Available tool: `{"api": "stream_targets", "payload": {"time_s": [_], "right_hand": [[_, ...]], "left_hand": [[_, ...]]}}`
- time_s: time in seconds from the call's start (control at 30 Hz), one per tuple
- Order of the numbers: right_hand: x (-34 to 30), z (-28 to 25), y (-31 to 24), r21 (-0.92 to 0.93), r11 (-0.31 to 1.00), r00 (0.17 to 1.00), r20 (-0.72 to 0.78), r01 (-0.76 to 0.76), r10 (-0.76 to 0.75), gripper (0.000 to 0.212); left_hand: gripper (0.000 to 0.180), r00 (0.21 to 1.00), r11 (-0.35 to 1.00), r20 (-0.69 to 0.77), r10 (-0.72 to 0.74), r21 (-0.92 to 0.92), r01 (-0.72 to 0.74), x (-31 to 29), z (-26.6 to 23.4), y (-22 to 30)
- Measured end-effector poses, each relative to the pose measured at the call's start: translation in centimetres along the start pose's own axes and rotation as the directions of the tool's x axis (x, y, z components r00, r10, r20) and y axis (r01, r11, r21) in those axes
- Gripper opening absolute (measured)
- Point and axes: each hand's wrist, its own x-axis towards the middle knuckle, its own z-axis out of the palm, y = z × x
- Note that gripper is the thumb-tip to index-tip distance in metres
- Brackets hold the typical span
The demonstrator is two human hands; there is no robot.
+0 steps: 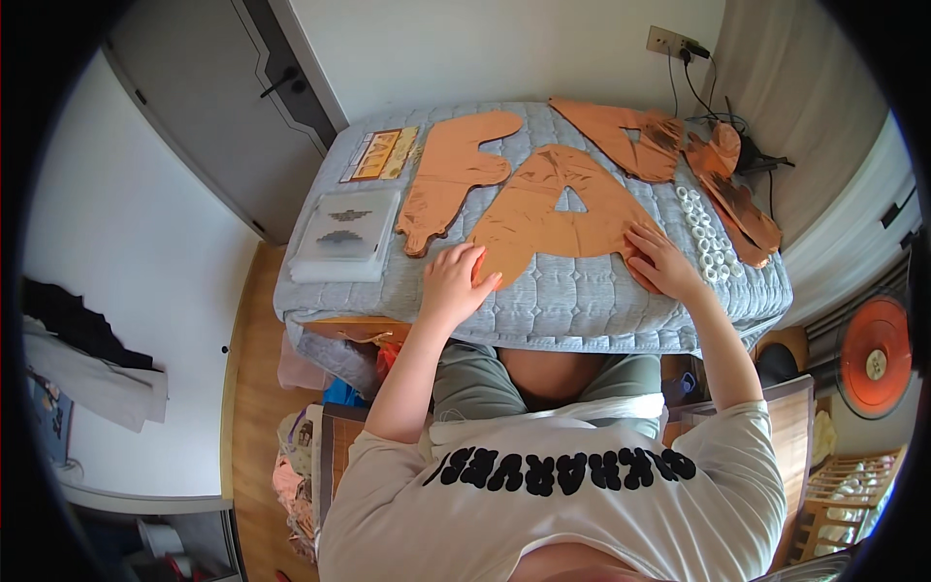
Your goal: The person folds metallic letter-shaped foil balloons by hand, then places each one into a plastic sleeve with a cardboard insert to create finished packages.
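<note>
A flat copper-coloured foil balloon [553, 228] shaped like the letter A lies on the quilted grey bed, its legs toward me. My left hand [458, 281] is closed at the end of its left leg, thumb and fingers at the foil's edge. At the right leg, my right hand [667, 262] grips the edge the same way, fingers over the foil; its palm side is hidden. Left of it is another flat copper foil balloon [454, 165], with a rounded, notched outline. Farther back right lies a third, A-shaped foil balloon [621, 136].
Crumpled copper foil [732, 189] lies on the bed's right side, beside rows of small white rings [708, 233]. A clear plastic case [344, 233] and a printed card packet [381, 155] are on the left. Cables hang from a wall socket [669, 42] behind.
</note>
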Motion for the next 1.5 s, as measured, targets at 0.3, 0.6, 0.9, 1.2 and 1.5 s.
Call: {"api": "stream_targets", "payload": {"time_s": [0.3,0.6,0.9,1.2,1.5], "right_hand": [[-0.1,-1.6,-1.7,-0.073,0.997,0.999,-0.034,-0.017,0.015,0.056],[12.6,3.4,-16.4,0.294,0.911,0.957,-0.059,0.289,-0.285,0.033],[24.0,13.2,-23.9,0.178,0.928,0.933,0.093,0.328,-0.348,0.028],[23.9,12.2,-24.2,0.099,0.933,0.926,0.123,0.345,-0.356,0.024],[24.8,12.3,-24.8,0.025,0.945,0.937,0.129,0.325,-0.326,0.027]], "left_hand": [[0.053,0.991,0.955,-0.133,0.023,-0.29,-0.061,0.1,0.3,-2.2],[0.076,0.852,0.977,-0.479,-0.213,-0.097,0.189,0.8,-2.5,-4.9],[0.076,0.833,0.974,-0.506,-0.224,-0.141,0.176,0.1,-0.6,-4.3],[0.065,0.855,0.966,-0.453,-0.254,-0.161,0.201,0.0,-0.8,-4.1],[0.064,0.847,0.961,-0.459,-0.268,-0.194,0.199,0.5,-0.8,-4.0]]}}
